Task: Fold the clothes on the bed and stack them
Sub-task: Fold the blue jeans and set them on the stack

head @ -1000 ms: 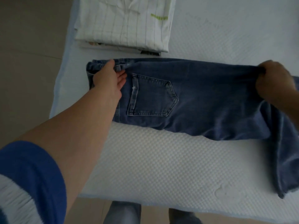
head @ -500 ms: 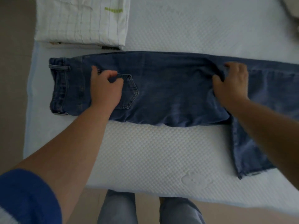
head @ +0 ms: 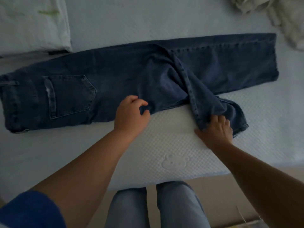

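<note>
Folded pile (head: 31,25): at my far left I see a white folded garment lying on the bed (head: 148,17), just beside the jeans' waist end; I take it for the stack to build on.
Jeans (head: 115,71): dark denim lies flat across the bed, waistband at the left edge, back pocket up, one leg running out straight to the right.
Left hand (head: 130,115): my fingers are curled into the near edge of the denim at about the thigh, pinching or pinning a small fold there; I cannot tell which.
Loose leg (head: 205,99): the other leg has twisted off toward me, crossing down from the middle and bunching at its hem.
Right hand (head: 217,130): fingers curled round that bunched hem end, gripping it at the bed's near side.
Step in hand: I judge I am lining the two legs up, before any lengthwise fold.
Next move: I would need to carry the gripped leg up and away, lay it flush over the straight one, and untwist the seam as it goes.
In the way: a crumpled pale cloth (head: 279,18) sits at the far right, near the straight leg's hem but apart from it; it should not obstruct.
</note>
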### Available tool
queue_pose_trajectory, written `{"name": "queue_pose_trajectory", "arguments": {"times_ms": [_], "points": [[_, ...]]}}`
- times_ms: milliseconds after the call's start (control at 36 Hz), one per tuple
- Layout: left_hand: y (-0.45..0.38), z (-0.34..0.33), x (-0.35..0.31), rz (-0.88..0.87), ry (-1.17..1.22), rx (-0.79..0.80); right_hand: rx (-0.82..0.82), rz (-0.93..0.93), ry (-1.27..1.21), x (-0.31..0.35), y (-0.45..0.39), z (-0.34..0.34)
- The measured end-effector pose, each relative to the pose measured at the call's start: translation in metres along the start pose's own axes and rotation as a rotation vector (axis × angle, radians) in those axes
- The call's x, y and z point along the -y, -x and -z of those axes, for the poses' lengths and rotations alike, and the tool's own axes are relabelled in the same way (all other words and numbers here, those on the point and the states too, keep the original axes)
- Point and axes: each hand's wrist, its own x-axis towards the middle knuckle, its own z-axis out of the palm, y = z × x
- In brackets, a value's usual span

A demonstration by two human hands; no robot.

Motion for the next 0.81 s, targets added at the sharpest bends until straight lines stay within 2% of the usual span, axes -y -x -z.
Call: {"name": "queue_pose_trajectory", "arguments": {"times_ms": [167, 278, 389, 528, 611, 667, 750, 806], "points": [[-0.002, -0.008, -0.025, -0.185, -0.080, -0.022, 0.004, 0.073, -0.001, -0.015, -0.019, 0.002], [-0.008, -0.027, -0.059, -0.312, -0.100, 0.044, 0.009, 0.146, -0.091, -0.034, -0.037, 0.015], [-0.016, -0.059, -0.110, -0.468, -0.173, 0.145, 0.130, 0.257, -0.307, -0.061, -0.053, 0.043], [-0.029, -0.102, -0.197, -0.622, -0.278, 0.198, 0.257, 0.415, -0.446, -0.103, -0.079, 0.106], [-0.052, -0.115, -0.252, -0.607, -0.357, 0.205, 0.276, 0.480, -0.549, -0.123, -0.101, 0.137], [-0.073, -0.117, -0.282, -0.537, -0.438, 0.305, 0.295, 0.479, -0.667, -0.136, -0.116, 0.151], [-0.104, -0.112, -0.314, -0.418, -0.356, 0.417, 0.463, 0.413, -0.967, -0.161, -0.141, 0.162], [-0.120, -0.108, -0.328, -0.375, -0.246, 0.406, 0.596, 0.378, -1.111, -0.179, -0.155, 0.162]]}}
